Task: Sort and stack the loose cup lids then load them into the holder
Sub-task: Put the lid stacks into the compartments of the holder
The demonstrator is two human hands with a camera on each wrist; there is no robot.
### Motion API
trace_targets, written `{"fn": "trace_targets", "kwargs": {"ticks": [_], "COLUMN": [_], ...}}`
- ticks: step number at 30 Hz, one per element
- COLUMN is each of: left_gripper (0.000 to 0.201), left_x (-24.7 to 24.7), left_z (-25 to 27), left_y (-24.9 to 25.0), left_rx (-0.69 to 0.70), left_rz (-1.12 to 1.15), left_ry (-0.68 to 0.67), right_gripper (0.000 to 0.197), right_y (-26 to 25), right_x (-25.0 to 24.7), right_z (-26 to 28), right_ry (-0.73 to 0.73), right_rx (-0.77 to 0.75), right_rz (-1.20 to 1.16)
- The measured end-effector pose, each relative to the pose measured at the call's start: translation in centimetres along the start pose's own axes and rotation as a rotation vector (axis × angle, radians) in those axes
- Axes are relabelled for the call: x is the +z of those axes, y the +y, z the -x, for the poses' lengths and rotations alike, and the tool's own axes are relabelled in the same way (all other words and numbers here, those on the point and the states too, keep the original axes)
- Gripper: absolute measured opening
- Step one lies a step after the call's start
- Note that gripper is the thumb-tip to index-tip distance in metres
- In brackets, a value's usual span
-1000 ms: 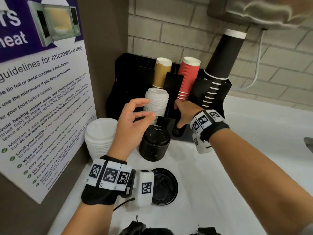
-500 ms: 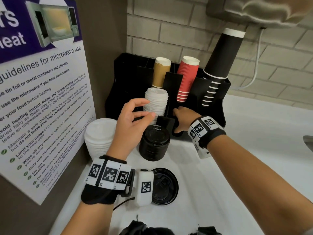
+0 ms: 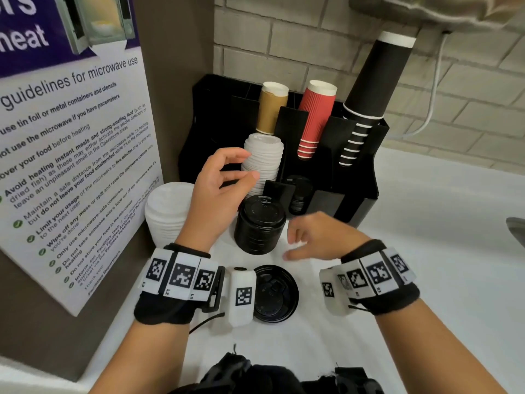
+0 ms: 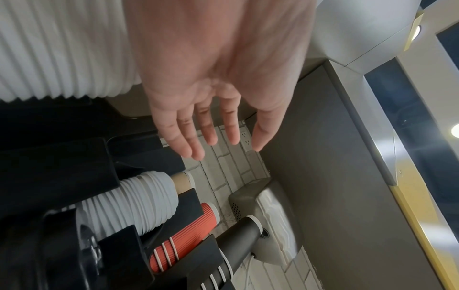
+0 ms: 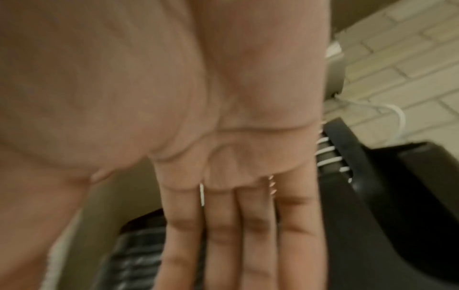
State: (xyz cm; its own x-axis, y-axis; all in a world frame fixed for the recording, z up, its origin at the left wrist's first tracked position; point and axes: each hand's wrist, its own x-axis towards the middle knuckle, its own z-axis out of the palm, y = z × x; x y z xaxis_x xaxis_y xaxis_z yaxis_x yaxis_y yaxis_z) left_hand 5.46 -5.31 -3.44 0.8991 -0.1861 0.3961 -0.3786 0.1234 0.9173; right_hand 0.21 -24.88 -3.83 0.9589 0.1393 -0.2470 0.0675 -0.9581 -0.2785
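A black holder stands against the brick wall with a tall stack of white lids in its front left slot and a short stack of black lids in the slot beside it. A loose stack of black lids stands on the counter in front. One black lid lies flat nearer me. Another stack of white lids sits at the left. My left hand hovers beside the holder's white stack, fingers relaxed, holding nothing. My right hand hangs empty just right of the loose black stack, fingers straight.
Tan cups, red cups and black cups stand in the holder's rear slots. A microwave-guidelines poster on a panel closes the left side. A grey dispenser hangs overhead. The white counter stretches right.
My right hand has pulled back out of the holder's black-lid slot toward me and now hangs beside the loose black stack. My left hand has barely moved.
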Motion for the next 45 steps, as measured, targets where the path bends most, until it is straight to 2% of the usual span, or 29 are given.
{"fn": "trace_targets", "kwargs": {"ticks": [2,5,8,9,12,14,16,18,20,22,23,24,26,27,30,37,40,42,45], "left_gripper": [0.027,0.026,0.032,0.041,0.087,0.104,0.103,0.093,0.085,0.081,0.083,0.086,0.09,0.091,0.085,0.078,0.082,0.082,0.076], "left_x": [0.1,0.4,0.4,0.4,0.7,1.2,1.2,0.9,0.6,0.5,0.5,0.5,0.4,0.3,0.2,0.2,0.1,0.1,0.5], "left_z": [0.0,0.2,0.5,0.7,1.0,1.0,0.8,0.7,0.4,0.1,0.0,-0.1,-0.2,-0.2,-0.1,0.1,0.0,-0.1,0.1], "left_y": [0.2,0.5,0.5,0.4,0.4,0.4,0.4,0.4,0.5,0.8,1.0,1.1,1.4,1.5,1.6,1.5,1.3,1.1,0.7], "left_rx": [-0.008,-0.053,-0.143,-0.17,-0.213,-0.15,-0.076,-0.023,-0.004,-0.039,-0.061,-0.075,-0.094,-0.105,-0.104,-0.088,-0.095,-0.102,-0.093], "left_rz": [-0.024,-0.088,-0.199,-0.256,-0.367,-0.381,-0.402,-0.403,-0.338,-0.244,-0.187,-0.132,-0.049,-0.018,0.029,0.06,0.083,0.097,0.086], "left_ry": [-0.035,-0.147,-0.302,-0.364,-0.553,-0.602,-0.542,-0.386,-0.187,-0.017,0.033,0.061,0.086,0.09,0.095,0.097,0.097,0.078,-0.015], "right_gripper": [0.037,0.027,0.014,0.012,0.009,0.011,0.012,0.005,0.018,0.016,0.011,0.02,0.045,0.053,0.066,0.06,0.057,0.055,0.047], "right_y": [-0.5,-0.8,-0.9,-0.9,-1.6,-2.3,-2.8,-3.0,-2.7,-2.4,-2.4,-2.4,-2.6,-2.9,-3.4,-3.4,-2.8,-2.3,-1.8], "right_x": [1.6,3.3,2.1,1.0,-3.2,-5.4,-6.9,-7.8,-7.9,-6.8,-5.9,-4.8,-2.5,-1.6,0.4,1.2,0.5,-0.3,-1.6], "right_z": [-0.3,-1.2,-1.1,-1.0,-0.2,0.1,0.0,-0.5,-1.5,-2.8,-3.4,-4.0,-5.1,-5.4,-6.0,-6.3,-6.0,-5.6,-4.6], "right_ry": [-0.203,-0.29,-0.21,-0.153,0.068,0.188,0.239,0.298,0.435,0.507,0.463,0.366,0.178,0.155,0.246,0.335,0.391,0.481,0.634], "right_rx": [0.049,0.023,0.004,-0.003,-0.049,-0.086,-0.123,-0.135,-0.082,-0.022,-0.006,0.011,0.042,0.052,0.042,-0.006,-0.011,-0.021,-0.052], "right_rz": [0.07,0.191,0.18,0.159,0.071,-0.022,-0.159,-0.39,-0.585,-0.537,-0.416,-0.277,-0.135,-0.144,-0.174,-0.229,-0.296,-0.385,-0.645]}}
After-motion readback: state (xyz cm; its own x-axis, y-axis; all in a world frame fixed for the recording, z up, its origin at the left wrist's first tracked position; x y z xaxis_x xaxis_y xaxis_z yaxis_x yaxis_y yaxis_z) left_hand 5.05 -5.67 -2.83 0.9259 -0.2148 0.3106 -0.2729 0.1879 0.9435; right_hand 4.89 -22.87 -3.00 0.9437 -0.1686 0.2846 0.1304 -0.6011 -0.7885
